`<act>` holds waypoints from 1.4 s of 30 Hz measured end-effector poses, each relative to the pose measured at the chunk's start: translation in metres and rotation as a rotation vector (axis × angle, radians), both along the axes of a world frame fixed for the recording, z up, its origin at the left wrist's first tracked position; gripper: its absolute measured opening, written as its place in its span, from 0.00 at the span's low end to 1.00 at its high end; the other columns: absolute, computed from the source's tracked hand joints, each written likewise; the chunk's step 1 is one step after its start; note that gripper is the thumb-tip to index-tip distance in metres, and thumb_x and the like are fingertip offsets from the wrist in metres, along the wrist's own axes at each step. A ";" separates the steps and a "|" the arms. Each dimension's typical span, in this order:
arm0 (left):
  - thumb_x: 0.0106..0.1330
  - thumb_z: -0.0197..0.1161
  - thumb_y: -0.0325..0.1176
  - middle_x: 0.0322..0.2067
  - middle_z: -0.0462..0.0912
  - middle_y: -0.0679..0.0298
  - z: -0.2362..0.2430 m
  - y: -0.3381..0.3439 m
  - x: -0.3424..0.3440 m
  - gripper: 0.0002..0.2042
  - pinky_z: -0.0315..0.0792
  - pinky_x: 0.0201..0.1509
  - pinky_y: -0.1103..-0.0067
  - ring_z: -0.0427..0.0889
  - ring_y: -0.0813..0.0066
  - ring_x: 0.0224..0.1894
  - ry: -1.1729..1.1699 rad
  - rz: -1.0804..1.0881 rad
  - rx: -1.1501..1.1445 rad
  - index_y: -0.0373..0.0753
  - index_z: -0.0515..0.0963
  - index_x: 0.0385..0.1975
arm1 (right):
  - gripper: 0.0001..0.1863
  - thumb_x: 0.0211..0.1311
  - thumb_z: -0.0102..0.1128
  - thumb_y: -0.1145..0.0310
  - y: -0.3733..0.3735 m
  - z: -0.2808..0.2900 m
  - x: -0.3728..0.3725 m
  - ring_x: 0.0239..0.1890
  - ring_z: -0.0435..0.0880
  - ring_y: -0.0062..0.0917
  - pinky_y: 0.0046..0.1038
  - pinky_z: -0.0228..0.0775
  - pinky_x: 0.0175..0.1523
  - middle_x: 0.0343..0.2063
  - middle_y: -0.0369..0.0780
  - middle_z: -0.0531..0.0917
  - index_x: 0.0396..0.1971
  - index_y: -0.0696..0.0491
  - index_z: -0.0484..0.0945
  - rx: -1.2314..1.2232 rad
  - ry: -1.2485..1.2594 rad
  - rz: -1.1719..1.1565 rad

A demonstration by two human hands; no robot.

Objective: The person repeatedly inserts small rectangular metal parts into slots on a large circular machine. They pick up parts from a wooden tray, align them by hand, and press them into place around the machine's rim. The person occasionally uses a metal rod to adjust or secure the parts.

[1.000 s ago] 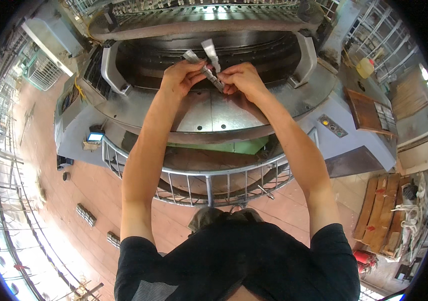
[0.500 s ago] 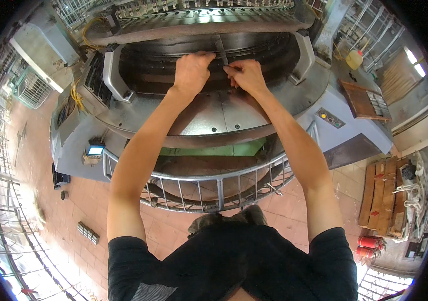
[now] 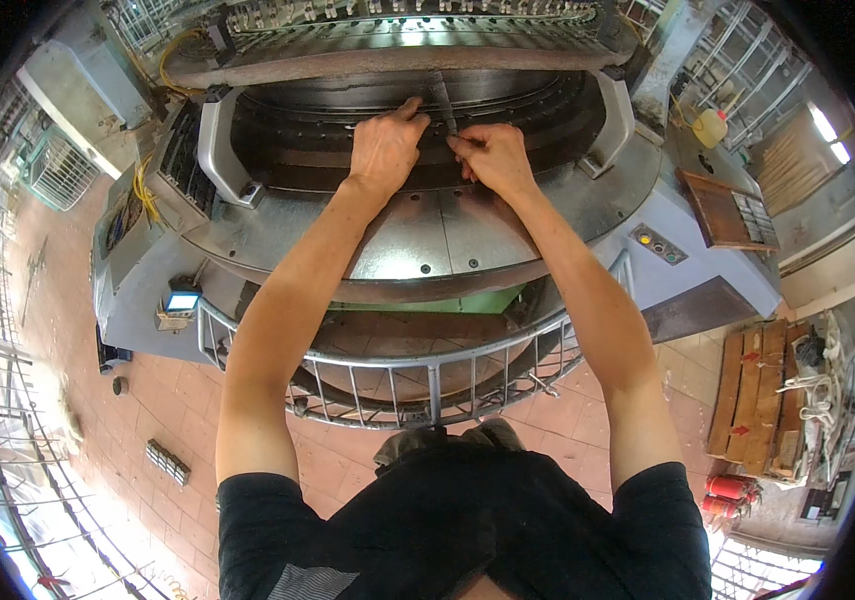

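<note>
Both of my hands reach into the curved dark recess of a round machine [image 3: 387, 245], which looks like a circular knitting machine. Between thumb and fingers, my right hand [image 3: 495, 158] pinches the lower end of a narrow dark metal strip [image 3: 442, 98] that stands up toward the back wall of the recess. Just left of the strip is my left hand [image 3: 385, 150], back upward. One of its fingers points forward and the others bend downward, partly hidden; nothing shows in it.
Grey brackets [image 3: 217, 145] flank the recess beneath a thick rim [image 3: 397, 66]. A curved metal railing [image 3: 434, 385] stands between me and the machine. At right are a button panel [image 3: 658, 243], a wooden board [image 3: 712, 207] and a yellowish container [image 3: 709, 128]; a small lit screen [image 3: 183, 301] sits left.
My left hand's finger has lifted and now points forward, apart from the strip. My right hand keeps its pinch low on the strip. The view has shifted slightly.
</note>
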State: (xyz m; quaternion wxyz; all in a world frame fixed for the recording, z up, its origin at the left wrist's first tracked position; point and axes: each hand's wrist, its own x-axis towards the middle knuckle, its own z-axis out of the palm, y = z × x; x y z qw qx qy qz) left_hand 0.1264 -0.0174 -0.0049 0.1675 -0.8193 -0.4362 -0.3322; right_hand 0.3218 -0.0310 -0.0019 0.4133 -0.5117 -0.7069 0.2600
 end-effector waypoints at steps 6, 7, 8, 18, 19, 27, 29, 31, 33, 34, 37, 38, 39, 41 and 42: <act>0.47 0.64 0.18 0.60 0.80 0.58 0.001 0.000 0.000 0.20 0.83 0.47 0.65 0.87 0.54 0.43 0.009 -0.001 -0.028 0.38 0.85 0.43 | 0.12 0.64 0.66 0.69 -0.001 0.000 -0.002 0.17 0.81 0.20 0.25 0.72 0.23 0.17 0.40 0.83 0.27 0.64 0.85 0.008 0.030 -0.006; 0.47 0.64 0.18 0.60 0.79 0.58 0.001 -0.001 0.000 0.20 0.83 0.47 0.65 0.87 0.54 0.43 0.009 0.000 -0.032 0.38 0.85 0.43 | 0.12 0.64 0.66 0.69 -0.001 0.001 -0.002 0.17 0.81 0.20 0.25 0.72 0.23 0.17 0.40 0.83 0.27 0.64 0.85 0.010 0.026 -0.006; 0.48 0.63 0.18 0.60 0.79 0.58 0.001 -0.001 0.000 0.19 0.83 0.46 0.65 0.87 0.54 0.42 0.005 -0.002 -0.036 0.38 0.85 0.42 | 0.12 0.64 0.66 0.69 -0.001 0.000 -0.002 0.17 0.81 0.20 0.25 0.72 0.23 0.17 0.40 0.83 0.27 0.64 0.85 0.009 0.025 -0.006; 0.47 0.63 0.17 0.64 0.76 0.60 0.004 -0.004 0.002 0.18 0.83 0.43 0.62 0.88 0.52 0.40 -0.025 -0.036 -0.029 0.37 0.84 0.40 | 0.13 0.63 0.65 0.65 0.000 0.001 -0.001 0.19 0.85 0.24 0.28 0.77 0.31 0.16 0.43 0.84 0.32 0.62 0.87 0.003 -0.017 -0.005; 0.47 0.63 0.17 0.64 0.76 0.60 0.004 -0.004 0.002 0.18 0.83 0.43 0.62 0.88 0.52 0.40 -0.022 -0.036 -0.037 0.37 0.84 0.40 | 0.13 0.63 0.65 0.65 0.000 0.001 -0.001 0.19 0.85 0.24 0.28 0.77 0.31 0.16 0.43 0.84 0.32 0.62 0.87 0.004 -0.010 -0.003; 0.46 0.63 0.16 0.65 0.75 0.61 0.006 -0.003 0.003 0.18 0.84 0.44 0.64 0.88 0.54 0.41 -0.009 -0.041 -0.034 0.37 0.85 0.39 | 0.13 0.63 0.66 0.65 -0.004 0.004 -0.001 0.19 0.85 0.24 0.29 0.77 0.31 0.17 0.43 0.85 0.33 0.63 0.87 -0.030 0.012 -0.014; 0.46 0.63 0.16 0.65 0.75 0.62 0.006 -0.003 0.004 0.18 0.84 0.44 0.64 0.88 0.55 0.41 -0.009 -0.040 -0.039 0.37 0.85 0.39 | 0.13 0.63 0.66 0.65 -0.004 0.005 -0.001 0.19 0.85 0.25 0.29 0.77 0.32 0.18 0.44 0.85 0.33 0.63 0.87 -0.024 -0.020 -0.025; 0.46 0.63 0.16 0.65 0.75 0.62 0.006 -0.003 0.004 0.18 0.84 0.45 0.65 0.88 0.55 0.41 0.002 -0.027 -0.027 0.37 0.86 0.38 | 0.13 0.62 0.66 0.65 -0.004 0.005 -0.001 0.19 0.85 0.25 0.29 0.77 0.32 0.18 0.44 0.85 0.33 0.63 0.87 -0.027 -0.025 -0.026; 0.46 0.63 0.16 0.65 0.75 0.62 0.006 -0.003 0.005 0.18 0.84 0.45 0.65 0.88 0.56 0.41 0.006 -0.023 -0.029 0.37 0.86 0.38 | 0.13 0.62 0.66 0.66 -0.003 0.004 -0.001 0.19 0.85 0.26 0.29 0.77 0.32 0.18 0.44 0.85 0.32 0.63 0.87 -0.044 -0.005 -0.026; 0.46 0.63 0.16 0.65 0.75 0.62 0.006 -0.003 0.005 0.18 0.84 0.45 0.65 0.88 0.56 0.41 0.007 -0.022 -0.036 0.37 0.86 0.38 | 0.13 0.62 0.66 0.66 -0.003 0.004 -0.001 0.20 0.85 0.26 0.29 0.77 0.32 0.18 0.44 0.85 0.32 0.63 0.87 -0.037 -0.006 -0.028; 0.46 0.63 0.16 0.66 0.74 0.63 0.006 -0.003 0.005 0.18 0.84 0.45 0.65 0.88 0.56 0.41 0.009 -0.023 -0.037 0.37 0.86 0.39 | 0.13 0.62 0.66 0.66 -0.002 0.002 -0.001 0.20 0.85 0.26 0.30 0.77 0.32 0.17 0.44 0.84 0.32 0.62 0.87 -0.043 -0.003 -0.034; 0.46 0.63 0.16 0.66 0.74 0.63 0.006 -0.003 0.005 0.18 0.84 0.45 0.65 0.88 0.56 0.41 0.005 -0.025 -0.048 0.37 0.86 0.39 | 0.13 0.62 0.66 0.66 -0.002 0.002 -0.001 0.20 0.85 0.26 0.30 0.77 0.32 0.17 0.44 0.84 0.31 0.62 0.87 -0.038 -0.010 -0.034; 0.46 0.63 0.16 0.66 0.74 0.63 0.006 -0.003 0.005 0.18 0.84 0.45 0.65 0.88 0.55 0.41 0.010 -0.025 -0.038 0.37 0.86 0.39 | 0.13 0.62 0.66 0.66 -0.002 0.002 -0.001 0.20 0.85 0.26 0.30 0.77 0.32 0.17 0.44 0.84 0.31 0.62 0.87 -0.043 -0.014 -0.037; 0.46 0.63 0.16 0.66 0.73 0.63 0.007 -0.003 0.005 0.18 0.84 0.45 0.65 0.88 0.55 0.41 0.006 -0.029 -0.054 0.37 0.86 0.39 | 0.13 0.62 0.66 0.65 -0.002 0.002 -0.002 0.20 0.85 0.27 0.30 0.77 0.32 0.17 0.43 0.84 0.31 0.62 0.87 -0.034 -0.010 -0.039; 0.46 0.63 0.16 0.67 0.73 0.63 0.006 -0.003 0.005 0.18 0.84 0.45 0.65 0.88 0.55 0.41 0.014 -0.024 -0.049 0.37 0.87 0.39 | 0.13 0.62 0.67 0.65 -0.002 0.003 -0.002 0.20 0.85 0.27 0.30 0.77 0.32 0.17 0.43 0.84 0.30 0.62 0.87 -0.049 -0.006 -0.045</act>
